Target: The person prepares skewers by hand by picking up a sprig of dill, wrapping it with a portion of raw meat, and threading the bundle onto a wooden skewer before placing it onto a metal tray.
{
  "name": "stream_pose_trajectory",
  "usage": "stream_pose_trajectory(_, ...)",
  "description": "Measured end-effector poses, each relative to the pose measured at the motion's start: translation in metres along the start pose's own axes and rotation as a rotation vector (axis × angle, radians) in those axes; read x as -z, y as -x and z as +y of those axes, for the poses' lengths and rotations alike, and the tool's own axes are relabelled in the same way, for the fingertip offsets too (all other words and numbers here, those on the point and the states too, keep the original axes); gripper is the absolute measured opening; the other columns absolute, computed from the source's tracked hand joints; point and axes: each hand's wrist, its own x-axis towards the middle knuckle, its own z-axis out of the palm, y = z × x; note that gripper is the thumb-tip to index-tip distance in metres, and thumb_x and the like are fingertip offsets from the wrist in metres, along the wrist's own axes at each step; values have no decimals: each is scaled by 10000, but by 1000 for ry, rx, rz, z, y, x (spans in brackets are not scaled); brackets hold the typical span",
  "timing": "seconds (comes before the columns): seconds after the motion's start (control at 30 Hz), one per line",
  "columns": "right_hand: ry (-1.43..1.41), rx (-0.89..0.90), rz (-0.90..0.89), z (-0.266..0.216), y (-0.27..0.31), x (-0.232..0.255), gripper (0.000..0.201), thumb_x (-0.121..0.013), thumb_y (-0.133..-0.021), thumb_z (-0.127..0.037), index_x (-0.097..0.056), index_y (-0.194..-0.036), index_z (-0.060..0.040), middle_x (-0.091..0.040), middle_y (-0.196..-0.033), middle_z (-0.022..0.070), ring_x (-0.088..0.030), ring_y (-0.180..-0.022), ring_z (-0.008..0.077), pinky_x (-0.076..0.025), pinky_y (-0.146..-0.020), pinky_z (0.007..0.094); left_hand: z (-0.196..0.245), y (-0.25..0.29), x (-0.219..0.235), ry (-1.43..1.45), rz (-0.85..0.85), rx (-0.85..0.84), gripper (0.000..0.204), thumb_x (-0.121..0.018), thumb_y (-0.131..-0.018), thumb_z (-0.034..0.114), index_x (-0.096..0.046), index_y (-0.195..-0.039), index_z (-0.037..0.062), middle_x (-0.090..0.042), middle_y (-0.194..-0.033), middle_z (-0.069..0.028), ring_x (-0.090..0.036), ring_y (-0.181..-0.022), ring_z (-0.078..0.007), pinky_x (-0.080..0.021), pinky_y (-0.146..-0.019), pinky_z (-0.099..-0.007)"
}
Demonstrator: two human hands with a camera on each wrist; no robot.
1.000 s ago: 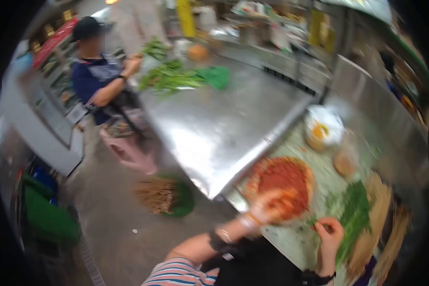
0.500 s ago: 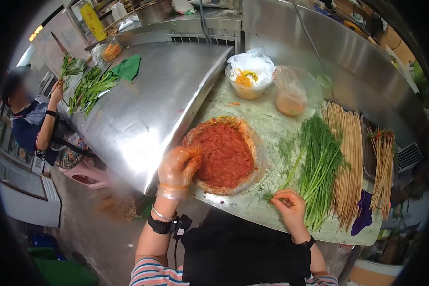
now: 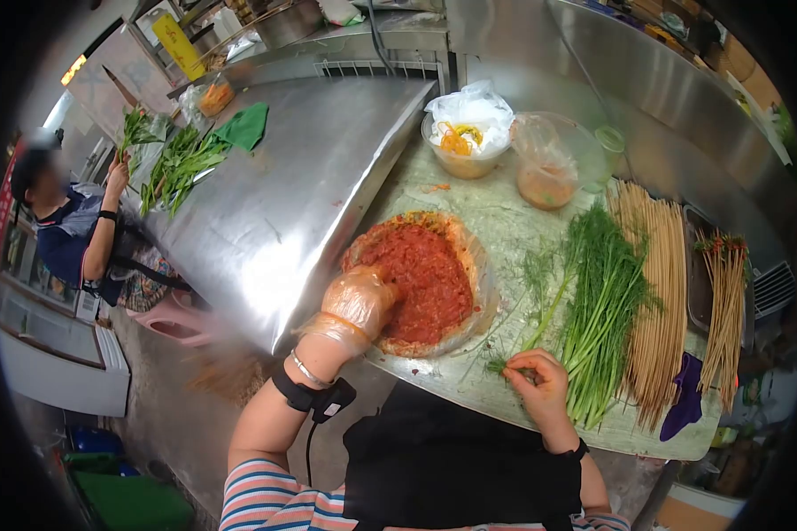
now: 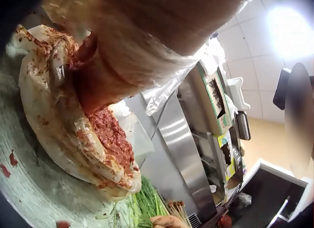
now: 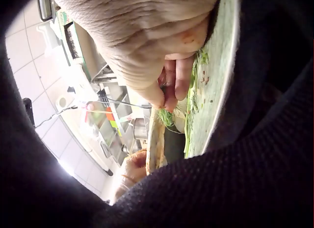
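Observation:
My left hand (image 3: pixel 359 303), in a clear plastic glove smeared orange-red, reaches into a round bowl (image 3: pixel 482 281) lined with plastic film. Red minced meat (image 3: pixel 429 283) fills this bowl, and the hand's fingertips are hidden in it at the near left side. The left wrist view shows the gloved hand over the rim, close to the mince (image 4: pixel 112 134). To the right of the bowl, my bare right hand (image 3: pixel 542 389) pinches a small dill sprig (image 3: pixel 497 364) between thumb and fingers, low over the board. A big bunch of dill (image 3: pixel 593 327) lies just beyond that hand.
Bamboo skewers (image 3: pixel 653 310) lie right of the dill, near a purple cloth (image 3: pixel 682 403) and skewers with red-green tips (image 3: pixel 726 310). Behind stand a bag-lined tub (image 3: pixel 469 159) and a bagged container (image 3: pixel 545 181). A person (image 3: pixel 71 217) holds greens by the steel table (image 3: pixel 266 186).
My left hand has come down from the bowl's left edge into the mince. The right hand keeps its pinch on the dill. Earlier, the head view swung from the left toward the board.

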Motion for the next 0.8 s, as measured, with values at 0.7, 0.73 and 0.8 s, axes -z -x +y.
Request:
stream_pose_trajectory(0.7, -2, 13, 8, 4, 1, 2, 106, -678, -741, 37, -640, -836, 9, -602, -889, 76, -609, -814, 151, -525, -685, 254, 10, 18, -5, -51, 240, 7, 237, -623, -691, 95, -677, -922, 98, -602, -870, -83, -589, -794, -281, -490, -683, -369)
stream_pose_trajectory(0.73, 7, 19, 3, 4, 1, 2, 107, -678, -741, 35, -642, -838, 8, -601, -891, 77, -608, -816, 151, -526, -685, 256, 10, 18, -1, -81, 251, 37, 238, -624, -691, 95, -675, -923, 97, -604, -874, -82, -590, -797, -280, -491, -683, -369)
stream_pose_trajectory(0.8, 9, 6, -3, 5, 1, 2, 109, -678, -740, 34, -644, -839, 5, -601, -891, 76, -608, -820, 152, -525, -686, 256, 11, 16, 6, -105, 301, 105, 213, -592, -713, 90, -658, -916, 93, -581, -854, -95, -576, -797, -295, -483, -680, -383)
